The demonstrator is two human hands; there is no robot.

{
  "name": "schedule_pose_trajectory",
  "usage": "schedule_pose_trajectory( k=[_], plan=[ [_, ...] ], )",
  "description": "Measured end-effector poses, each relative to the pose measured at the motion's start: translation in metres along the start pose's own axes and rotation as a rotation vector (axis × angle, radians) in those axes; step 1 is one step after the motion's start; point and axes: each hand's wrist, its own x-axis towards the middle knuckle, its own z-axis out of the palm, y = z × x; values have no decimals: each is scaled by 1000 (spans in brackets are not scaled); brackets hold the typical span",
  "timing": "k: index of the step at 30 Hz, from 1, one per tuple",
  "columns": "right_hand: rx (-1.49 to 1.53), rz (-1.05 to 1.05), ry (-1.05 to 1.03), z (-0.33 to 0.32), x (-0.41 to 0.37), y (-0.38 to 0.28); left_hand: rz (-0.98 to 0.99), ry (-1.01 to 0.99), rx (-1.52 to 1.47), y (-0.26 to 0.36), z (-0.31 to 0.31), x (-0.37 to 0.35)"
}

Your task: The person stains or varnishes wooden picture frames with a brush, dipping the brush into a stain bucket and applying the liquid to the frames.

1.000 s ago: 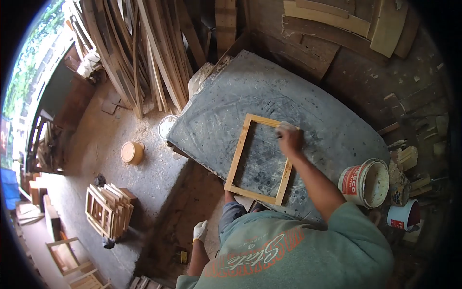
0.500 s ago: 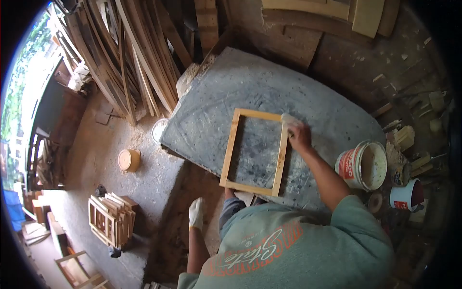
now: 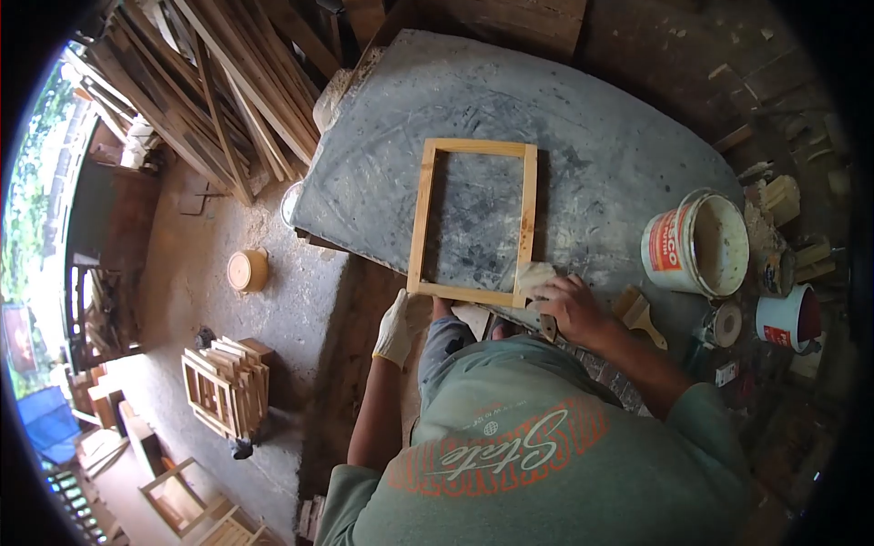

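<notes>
A rectangular wooden frame (image 3: 529, 196) lies flat on the grey, stained tabletop (image 3: 619, 182). My right hand (image 3: 575, 305) is bare and presses a whitish, cloth-like pad (image 3: 536, 275) onto the frame's near right corner, its fingers curled over the pad. On my left hand (image 3: 392, 333) there is a white work glove. Its fingers stretch forward, with the fingertips right at the near left corner of the frame.
A white bucket (image 3: 659, 241) stands on the table's right, near a brush (image 3: 648, 329) and a smaller pail (image 3: 774, 320) of dark red content. Stacked small frames (image 3: 228, 387) and a tan tub (image 3: 247, 270) sit at left. Long boards (image 3: 246, 82) lean behind.
My right hand has brought the pad from the frame's far right corner down to the near right one. My left hand has come up to the near left corner. The view has tilted.
</notes>
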Motion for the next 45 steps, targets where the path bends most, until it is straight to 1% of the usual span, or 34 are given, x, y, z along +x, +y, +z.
schedule_pose_trajectory(
  k=[1, 4, 7, 10, 11, 12, 14, 15, 16, 17, 18, 19, 20, 21, 22, 24, 26, 27, 28, 29, 30, 32, 34, 36, 38, 41, 44, 45],
  plan=[
    [-28, -38, 28, -8, -2, -8, -10, 40, -28, -1, 4, 0],
    [322, 207, -83, -33, 11, -19, -20, 93, -123, 0, 14, -2],
    [610, 253, 158, -10, 27, -6, 12, 15, -187, -6, 11, 4],
    [452, 298, 166, 7, 29, 2, 15, -50, -285, -1, 20, -2],
    [385, 330, 162, 6, 24, 6, 2, 2, -331, 3, 25, -7],
    [390, 315, 215, -6, 20, 7, -22, 35, -371, 11, 39, -16],
    [375, 320, 336, -41, 3, 8, 43, -311, -456, 7, 26, -6],
    [406, 236, 492, -59, -6, 18, 148, -406, -321, 6, 22, -8],
    [481, 260, 579, -94, -18, 14, 363, -418, 3, 6, 15, -12],
    [564, 268, 664, -137, -28, -1, 608, -380, 302, 5, 9, -13],
    [468, 384, 760, -175, -44, -11, 608, -386, 252, 10, 8, -16],
    [390, 227, 942, -196, -59, 3, 533, -388, 122, 24, 19, -27],
    [485, 384, 1047, -220, -72, -9, 458, -385, -9, 35, 27, -33],
    [321, 388, 1055, -238, -92, 4, 537, -310, 122, 43, 36, -37],
    [296, 435, 1060, -248, -107, 18, 615, -229, 249, 48, 47, -41],
    [247, 529, 1062, -253, -129, 48, 623, -183, 113, 59, 70, -48],
    [181, 742, 847, -243, -137, 75, 470, -249, -403, 71, 94, -54],
    [149, 831, 731, -236, -135, 92, 444, -271, -485, 76, 102, -56],
    [203, 833, 697, -225, -135, 113, 422, -285, -568, 79, 104, -60],
    [254, 831, 660, -213, -138, 134, 433, -396, -649, 76, 98, -48],
    [300, 827, 619, -207, -138, 146, 448, -409, -689, 77, 102, -47],
    [354, 812, 788, -200, -133, 145, 475, -427, -754, 72, 107, -37],
    [347, 877, 734, -206, -150, 174, 430, -424, -621, 76, 118, -45],
    [-145, 878, 891, -220, -151, 141, 352, -558, -476, 84, 123, -45],
    [-543, 907, 938, -225, -167, 156, 378, -589, -477, 90, 130, -48],
    [-241, 823, 1076, -228, -154, 147, 435, -611, -478, 104, 142, -45],
    [62, 739, 1017, -227, -113, 97, 505, -576, -471, 128, 153, -57],
    [77, 674, 1055, -222, -102, 95, 526, -541, -452, 139, 153, -71]
  ],
)
